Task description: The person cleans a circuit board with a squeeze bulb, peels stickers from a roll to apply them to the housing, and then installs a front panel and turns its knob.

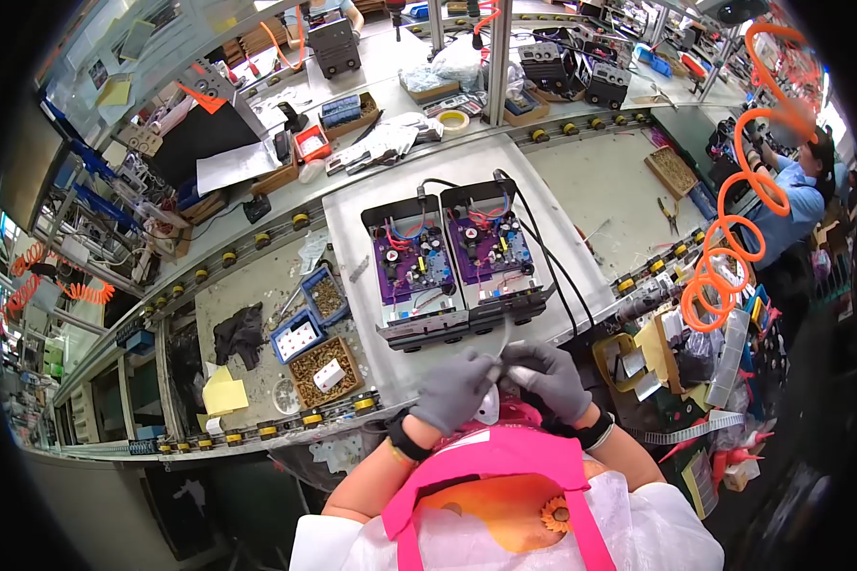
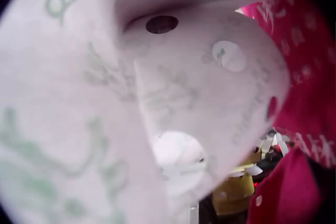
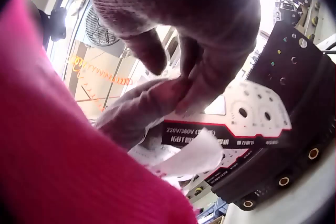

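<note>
Both hands wear grey gloves and meet at chest height in the head view, in front of two open machine housings with purple circuit boards. Fingertips of my left hand and right hand pinch together at the edge of a printed panel sticker, white, black and red with round cutouts. A curled flap of white backing paper stands away from its lower side. Close to the left wrist camera, white paper with faint green print fills most of the view, hiding the left hand there.
The housings stand on a pale board across the roller conveyor. Left of it are blue bins and a box of screws. Black cables trail off the right housing. An orange coiled hose hangs at right, near another person.
</note>
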Motion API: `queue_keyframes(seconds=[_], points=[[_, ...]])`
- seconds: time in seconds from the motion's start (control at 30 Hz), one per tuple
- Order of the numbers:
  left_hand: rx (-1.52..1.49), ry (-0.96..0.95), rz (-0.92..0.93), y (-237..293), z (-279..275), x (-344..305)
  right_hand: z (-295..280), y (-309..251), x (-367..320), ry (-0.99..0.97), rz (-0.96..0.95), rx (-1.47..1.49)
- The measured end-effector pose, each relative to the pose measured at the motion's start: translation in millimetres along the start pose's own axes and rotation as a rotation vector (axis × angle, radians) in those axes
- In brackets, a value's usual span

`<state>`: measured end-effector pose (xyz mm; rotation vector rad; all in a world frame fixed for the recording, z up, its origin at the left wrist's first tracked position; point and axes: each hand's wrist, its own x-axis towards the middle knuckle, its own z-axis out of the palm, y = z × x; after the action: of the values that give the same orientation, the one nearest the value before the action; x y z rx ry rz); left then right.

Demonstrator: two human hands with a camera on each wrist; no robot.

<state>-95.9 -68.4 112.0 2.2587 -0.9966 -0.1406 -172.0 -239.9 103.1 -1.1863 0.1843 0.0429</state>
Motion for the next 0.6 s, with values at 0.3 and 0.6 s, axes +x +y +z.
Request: queue_keyframes(seconds=[0.3,0.6], points=[[-0.896,-0.085,-0.296,-59.1,29.7,-9.4,-87.6,38.0,18.4,0.162,-0.026,-0.251],[-0.813,0.017,-0.379,-84.1,76.1,25.6,-130.9,54.6,65.6,0.182,-0.313,-0.500]])
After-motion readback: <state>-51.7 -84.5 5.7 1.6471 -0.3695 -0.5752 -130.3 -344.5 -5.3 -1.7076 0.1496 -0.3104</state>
